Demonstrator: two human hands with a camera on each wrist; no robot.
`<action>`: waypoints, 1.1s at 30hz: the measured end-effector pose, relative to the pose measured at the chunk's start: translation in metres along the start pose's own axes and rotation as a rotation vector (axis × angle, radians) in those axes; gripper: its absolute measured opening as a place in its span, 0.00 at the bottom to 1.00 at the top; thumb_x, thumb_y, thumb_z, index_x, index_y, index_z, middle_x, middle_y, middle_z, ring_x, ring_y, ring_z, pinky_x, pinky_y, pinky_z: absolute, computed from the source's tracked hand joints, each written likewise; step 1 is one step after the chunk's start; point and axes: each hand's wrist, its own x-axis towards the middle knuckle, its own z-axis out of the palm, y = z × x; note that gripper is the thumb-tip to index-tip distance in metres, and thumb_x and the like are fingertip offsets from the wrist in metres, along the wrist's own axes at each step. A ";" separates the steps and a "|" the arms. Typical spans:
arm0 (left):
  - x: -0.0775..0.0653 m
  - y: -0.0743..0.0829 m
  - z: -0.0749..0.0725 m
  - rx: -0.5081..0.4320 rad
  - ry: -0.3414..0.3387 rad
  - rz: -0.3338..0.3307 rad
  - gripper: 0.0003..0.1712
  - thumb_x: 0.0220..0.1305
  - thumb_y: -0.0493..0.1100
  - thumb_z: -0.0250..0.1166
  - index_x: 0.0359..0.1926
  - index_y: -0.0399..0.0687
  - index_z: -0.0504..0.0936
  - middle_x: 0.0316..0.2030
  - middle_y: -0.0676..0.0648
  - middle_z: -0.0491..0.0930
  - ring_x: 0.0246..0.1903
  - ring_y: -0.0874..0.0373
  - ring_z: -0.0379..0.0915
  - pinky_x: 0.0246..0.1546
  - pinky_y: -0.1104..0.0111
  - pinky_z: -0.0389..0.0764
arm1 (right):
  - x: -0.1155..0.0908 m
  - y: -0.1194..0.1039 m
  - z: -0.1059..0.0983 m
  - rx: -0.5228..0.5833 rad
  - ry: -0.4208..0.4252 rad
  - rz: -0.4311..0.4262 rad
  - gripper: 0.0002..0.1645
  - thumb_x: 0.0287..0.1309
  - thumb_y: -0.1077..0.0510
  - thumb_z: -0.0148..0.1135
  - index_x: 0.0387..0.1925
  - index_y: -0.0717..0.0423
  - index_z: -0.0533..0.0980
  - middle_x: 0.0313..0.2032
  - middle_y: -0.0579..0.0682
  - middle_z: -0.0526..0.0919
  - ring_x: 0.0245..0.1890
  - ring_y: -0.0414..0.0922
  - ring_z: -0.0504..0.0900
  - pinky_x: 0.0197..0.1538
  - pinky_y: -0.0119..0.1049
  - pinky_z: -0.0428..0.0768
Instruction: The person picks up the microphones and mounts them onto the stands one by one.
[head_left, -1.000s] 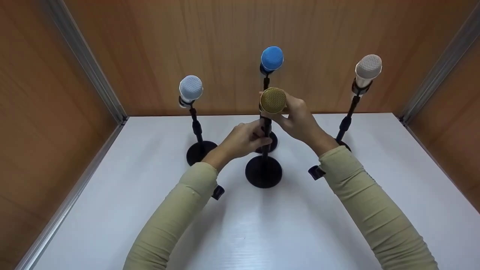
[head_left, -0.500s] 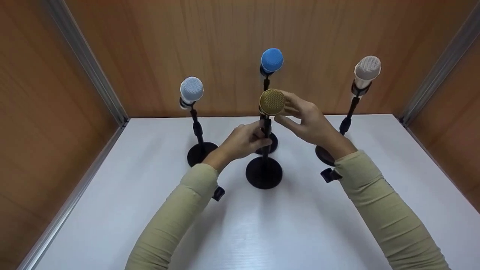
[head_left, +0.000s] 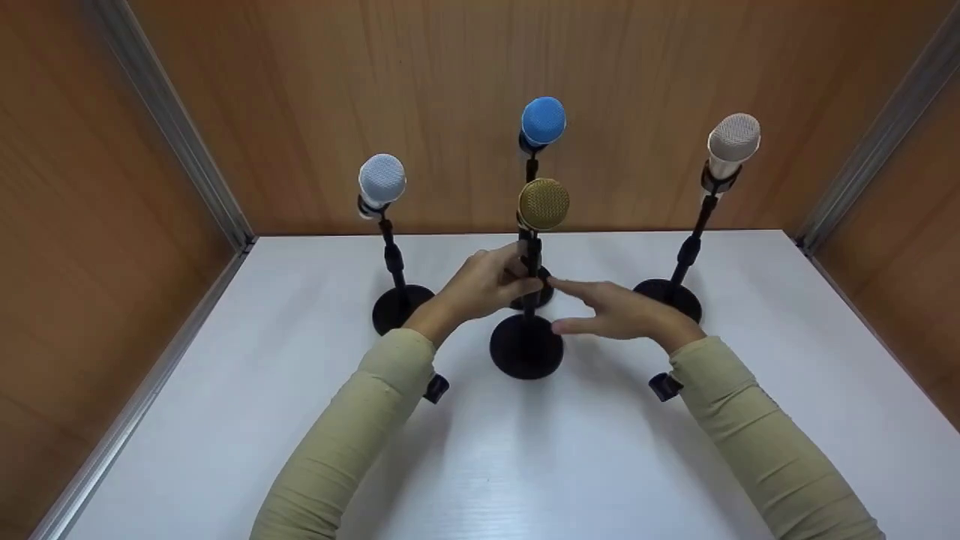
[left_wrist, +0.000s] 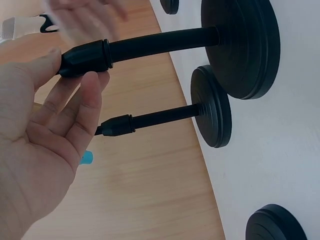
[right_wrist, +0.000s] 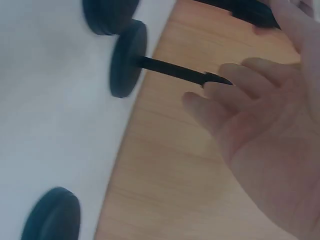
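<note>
A gold-headed microphone (head_left: 544, 204) sits on a black desk microphone stand (head_left: 526, 349) at the middle of the white table. My left hand (head_left: 484, 283) holds this stand by its upright; in the left wrist view, thumb and fingers pinch the thick black collar (left_wrist: 86, 57) at the top of the pole. To the right of the same stand is my right hand (head_left: 611, 311), low beside the pole, thumb and fingers extended and holding nothing. Its thumb tip appears right at the edge of the round base. The right wrist view shows that hand (right_wrist: 270, 115) blurred.
Close behind stands a blue microphone (head_left: 544, 120) on its own stand. A pale-blue-headed microphone (head_left: 382, 178) is at the left, a whitish one (head_left: 735, 139) at the right, both on round black bases. Wood panels (head_left: 465, 60) enclose the table's back and sides.
My right hand has let go of the gold microphone's head, drawn away to the right, then come down beside the stand's pole. My left hand keeps its hold on the collar.
</note>
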 end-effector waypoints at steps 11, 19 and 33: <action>0.001 0.002 0.002 -0.018 0.003 0.001 0.14 0.69 0.41 0.68 0.51 0.40 0.77 0.38 0.47 0.87 0.40 0.59 0.85 0.45 0.67 0.84 | 0.029 0.010 0.041 -0.065 -0.156 0.026 0.44 0.61 0.40 0.70 0.71 0.58 0.68 0.68 0.54 0.73 0.69 0.50 0.69 0.71 0.49 0.65; -0.001 0.003 0.002 0.029 0.014 0.008 0.12 0.70 0.41 0.67 0.49 0.43 0.76 0.40 0.48 0.87 0.41 0.60 0.84 0.45 0.68 0.83 | 0.033 0.004 0.054 -0.156 -0.159 0.075 0.47 0.57 0.48 0.74 0.72 0.61 0.65 0.67 0.57 0.73 0.67 0.52 0.72 0.69 0.50 0.67; -0.005 0.000 0.010 0.063 -0.041 -0.046 0.10 0.71 0.39 0.66 0.49 0.39 0.83 0.43 0.46 0.87 0.43 0.59 0.85 0.47 0.69 0.82 | 0.036 -0.006 0.055 -0.233 -0.174 0.126 0.39 0.58 0.50 0.74 0.66 0.62 0.71 0.61 0.57 0.78 0.61 0.52 0.77 0.67 0.50 0.70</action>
